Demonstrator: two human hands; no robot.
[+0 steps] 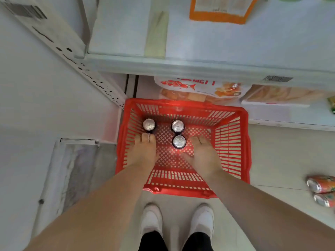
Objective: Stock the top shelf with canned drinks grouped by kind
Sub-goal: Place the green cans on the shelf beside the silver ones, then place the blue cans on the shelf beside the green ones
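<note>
You had both hands down inside the red basket. Your left hand was straight-fingered and held nothing. Its fingertips were right at the near edge of a dark can, though contact could not be told. Your right hand hung loosely spread, also empty. A second can stood just left of its fingers, with a third can just beyond. Well off to that hand's right, two orange cans lay on the floor.
</note>
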